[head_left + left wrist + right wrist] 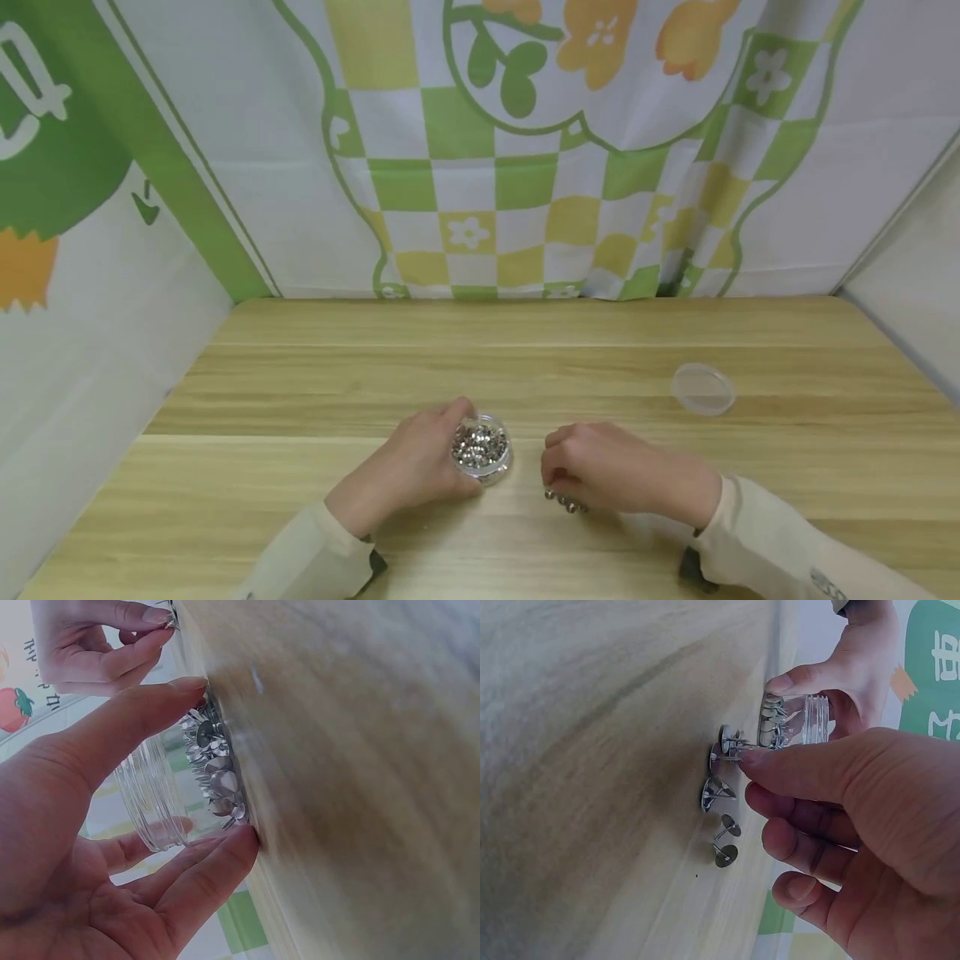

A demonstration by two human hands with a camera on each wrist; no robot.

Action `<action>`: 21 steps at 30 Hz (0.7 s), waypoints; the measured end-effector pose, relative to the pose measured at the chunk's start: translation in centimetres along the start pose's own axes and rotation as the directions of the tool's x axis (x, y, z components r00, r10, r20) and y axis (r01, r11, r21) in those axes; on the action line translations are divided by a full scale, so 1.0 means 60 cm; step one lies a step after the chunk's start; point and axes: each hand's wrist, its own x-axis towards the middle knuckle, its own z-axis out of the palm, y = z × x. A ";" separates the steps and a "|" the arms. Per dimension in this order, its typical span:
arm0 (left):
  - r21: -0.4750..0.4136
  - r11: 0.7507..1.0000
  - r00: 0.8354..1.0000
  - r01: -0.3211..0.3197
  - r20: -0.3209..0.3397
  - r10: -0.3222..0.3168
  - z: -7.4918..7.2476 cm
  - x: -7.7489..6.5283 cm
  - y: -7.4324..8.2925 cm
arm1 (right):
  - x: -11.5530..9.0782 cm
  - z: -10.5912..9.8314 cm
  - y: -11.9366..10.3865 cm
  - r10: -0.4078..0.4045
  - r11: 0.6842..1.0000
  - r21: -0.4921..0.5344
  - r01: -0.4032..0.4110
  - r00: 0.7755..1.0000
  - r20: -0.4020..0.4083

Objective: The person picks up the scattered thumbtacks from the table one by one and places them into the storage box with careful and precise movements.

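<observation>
A clear round jar [491,475] stands on the table, part filled with silver thumbtacks [478,444]. My left hand [423,458] holds it from the left, thumb on one side and fingers on the other, as the left wrist view also shows. To the right of the jar, my right hand [607,467] is low over the table. Its thumb and forefinger pinch a thumbtack [726,757] at the pin, beside other loose thumbtacks [718,793]. Several of these lie in a short row, some with pins up and some tipped over. The right hand's other fingers are loosely curled.
A clear round lid [703,389] lies flat on the wooden table [337,375], behind the right hand. At the table's far edge hangs a green and yellow checked cloth [525,183]. White cloth walls [90,358] border the left and right sides.
</observation>
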 end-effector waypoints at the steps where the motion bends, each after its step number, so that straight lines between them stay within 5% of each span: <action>1: 0.000 1.000 1.000 -0.003 -0.001 0.003 0.000 0.000 0.000 | 0.000 0.000 0.000 0.004 1.000 0.003 -0.004 1.000 0.001; 8: -0.008 1.000 1.000 -0.003 0.002 0.003 0.000 -0.001 0.001 | 0.016 -0.010 0.002 -0.025 1.000 -0.002 0.025 0.997 -0.071; 15: -0.003 1.000 1.000 -0.016 -0.001 0.016 -0.003 0.000 -0.002 | 0.073 -0.032 -0.006 -0.015 0.999 -0.040 0.006 0.978 -0.206; 21: 0.020 0.999 1.000 -0.030 -0.002 0.030 0.000 0.002 -0.003 | 0.107 -0.032 -0.004 0.013 1.000 -0.025 -0.019 0.980 -0.199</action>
